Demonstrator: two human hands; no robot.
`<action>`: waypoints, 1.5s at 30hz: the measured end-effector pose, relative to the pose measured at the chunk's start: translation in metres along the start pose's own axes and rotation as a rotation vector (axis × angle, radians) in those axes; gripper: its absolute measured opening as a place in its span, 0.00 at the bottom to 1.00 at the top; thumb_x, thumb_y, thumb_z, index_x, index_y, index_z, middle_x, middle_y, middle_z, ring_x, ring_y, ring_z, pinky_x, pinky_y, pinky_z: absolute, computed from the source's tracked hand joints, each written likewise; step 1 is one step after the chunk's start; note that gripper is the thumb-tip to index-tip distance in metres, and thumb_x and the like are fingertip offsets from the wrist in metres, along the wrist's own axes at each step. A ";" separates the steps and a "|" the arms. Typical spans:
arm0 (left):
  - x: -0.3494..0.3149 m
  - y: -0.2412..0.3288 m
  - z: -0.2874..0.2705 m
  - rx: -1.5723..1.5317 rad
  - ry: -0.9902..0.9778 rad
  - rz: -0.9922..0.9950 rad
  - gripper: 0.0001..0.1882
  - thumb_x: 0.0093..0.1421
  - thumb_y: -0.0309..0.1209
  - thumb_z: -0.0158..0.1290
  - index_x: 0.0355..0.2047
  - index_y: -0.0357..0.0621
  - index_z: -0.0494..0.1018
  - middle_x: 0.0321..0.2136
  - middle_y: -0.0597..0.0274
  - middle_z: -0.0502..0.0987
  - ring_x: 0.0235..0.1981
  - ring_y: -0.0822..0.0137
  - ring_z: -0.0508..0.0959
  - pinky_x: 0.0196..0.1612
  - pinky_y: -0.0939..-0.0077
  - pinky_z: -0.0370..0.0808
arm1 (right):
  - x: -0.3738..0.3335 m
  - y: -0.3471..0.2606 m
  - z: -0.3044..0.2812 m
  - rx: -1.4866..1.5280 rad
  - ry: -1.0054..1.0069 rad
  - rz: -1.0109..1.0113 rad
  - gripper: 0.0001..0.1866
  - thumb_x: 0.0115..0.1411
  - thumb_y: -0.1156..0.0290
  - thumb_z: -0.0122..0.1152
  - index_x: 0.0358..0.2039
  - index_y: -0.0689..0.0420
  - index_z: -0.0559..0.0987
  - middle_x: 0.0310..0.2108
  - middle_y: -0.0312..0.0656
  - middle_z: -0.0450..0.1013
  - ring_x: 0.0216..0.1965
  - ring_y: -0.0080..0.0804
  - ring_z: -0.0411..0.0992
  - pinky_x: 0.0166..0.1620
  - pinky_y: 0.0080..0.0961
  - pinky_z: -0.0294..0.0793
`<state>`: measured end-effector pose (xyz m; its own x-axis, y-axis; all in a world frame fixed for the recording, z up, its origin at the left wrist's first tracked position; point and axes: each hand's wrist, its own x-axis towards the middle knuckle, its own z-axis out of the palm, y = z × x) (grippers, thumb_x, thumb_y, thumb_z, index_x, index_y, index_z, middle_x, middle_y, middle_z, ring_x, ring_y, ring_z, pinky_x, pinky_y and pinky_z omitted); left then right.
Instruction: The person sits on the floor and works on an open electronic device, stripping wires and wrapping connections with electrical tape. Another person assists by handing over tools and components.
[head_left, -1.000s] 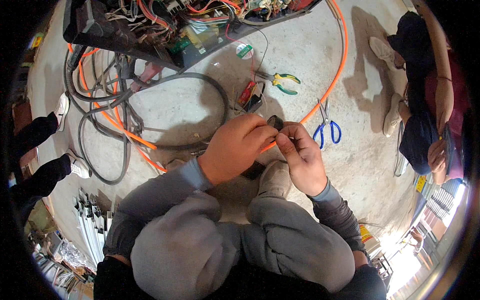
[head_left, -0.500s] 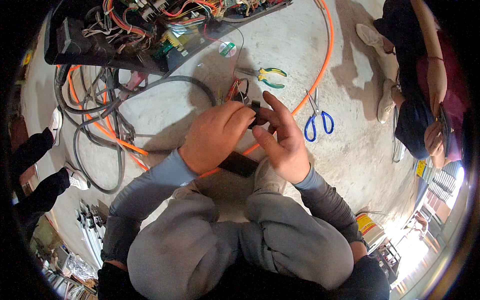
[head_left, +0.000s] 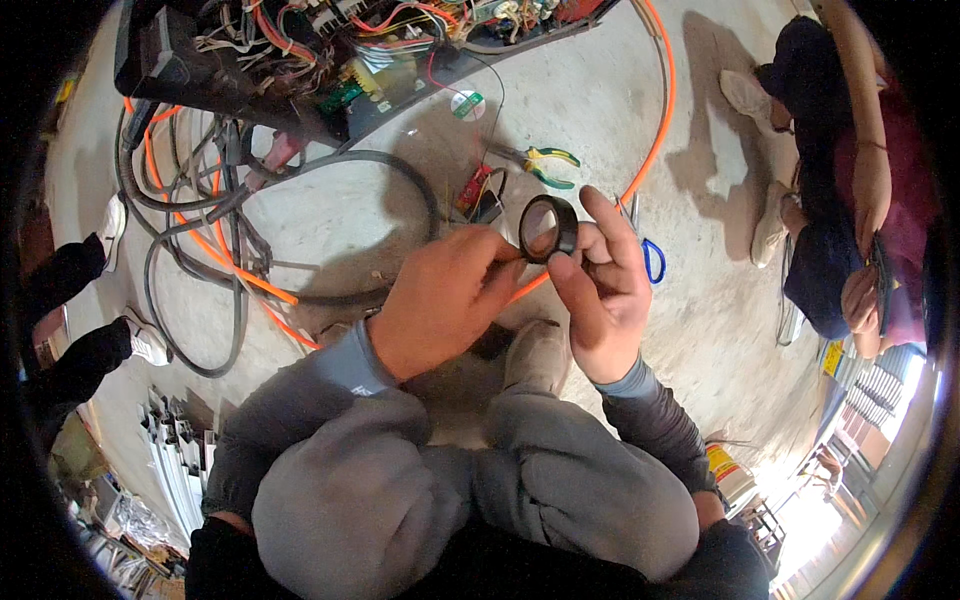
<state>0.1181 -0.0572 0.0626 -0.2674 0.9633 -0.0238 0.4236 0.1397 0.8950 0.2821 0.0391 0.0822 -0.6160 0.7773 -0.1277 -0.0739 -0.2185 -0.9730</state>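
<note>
A roll of black electrical tape (head_left: 567,228) is held up on its edge between my hands, its round hole showing. My right hand (head_left: 608,300) grips it between thumb and fingers from the right, with the index finger stretched up past it. My left hand (head_left: 445,295) has its fingers pinched together against the roll's lower left edge; what lies between those fingertips is hidden. Just beyond the roll, a small red part (head_left: 474,187) with thin wires lies on the floor. Pliers with green and yellow handles (head_left: 550,168) rest behind it.
An opened black machine casing (head_left: 240,110) full of wires stands at the far left. Black cables (head_left: 240,290) and an orange hose (head_left: 660,110) cross the floor. Blue-handled scissors (head_left: 654,262) lie partly behind my right hand. Other people's feet (head_left: 770,225) stand on both sides.
The tape roll has turned so its hole now shows, and it has shifted slightly right. My right hand has moved right with it, partly covering the scissors.
</note>
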 end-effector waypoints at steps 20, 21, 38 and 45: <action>0.006 -0.019 -0.016 -0.833 -0.384 -0.442 0.11 0.74 0.33 0.53 0.41 0.35 0.76 0.29 0.68 0.76 0.31 0.77 0.74 0.37 0.79 0.74 | -0.013 0.007 -0.025 -0.917 -0.271 -0.235 0.34 0.53 0.75 0.71 0.61 0.65 0.74 0.39 0.45 0.81 0.41 0.42 0.76 0.47 0.35 0.74; 0.004 -0.019 -0.016 -0.836 -0.419 -0.441 0.11 0.74 0.33 0.52 0.41 0.37 0.75 0.29 0.68 0.76 0.31 0.77 0.74 0.37 0.79 0.74 | -0.011 0.003 -0.026 -0.894 -0.291 -0.200 0.32 0.53 0.75 0.71 0.60 0.65 0.75 0.39 0.46 0.81 0.41 0.42 0.76 0.47 0.34 0.75; 0.003 -0.011 0.001 -0.568 -0.291 -0.372 0.11 0.72 0.35 0.57 0.44 0.39 0.76 0.33 0.65 0.79 0.34 0.69 0.80 0.38 0.72 0.77 | 0.001 0.004 -0.032 -0.985 -0.234 -0.399 0.10 0.60 0.82 0.65 0.42 0.59 0.82 0.38 0.46 0.80 0.39 0.45 0.78 0.46 0.36 0.73; 0.007 -0.002 -0.001 0.235 -0.006 0.304 0.13 0.62 0.29 0.62 0.47 0.42 0.77 0.38 0.54 0.79 0.39 0.51 0.81 0.42 0.59 0.78 | -0.003 0.000 -0.025 -0.822 -0.131 -0.127 0.11 0.63 0.79 0.63 0.46 0.59 0.82 0.38 0.46 0.79 0.40 0.46 0.77 0.48 0.37 0.71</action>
<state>0.1150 -0.0505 0.0612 -0.0940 0.9700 0.2242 0.6701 -0.1049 0.7349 0.3031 0.0515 0.0780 -0.7314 0.6812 -0.0334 0.4144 0.4050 -0.8150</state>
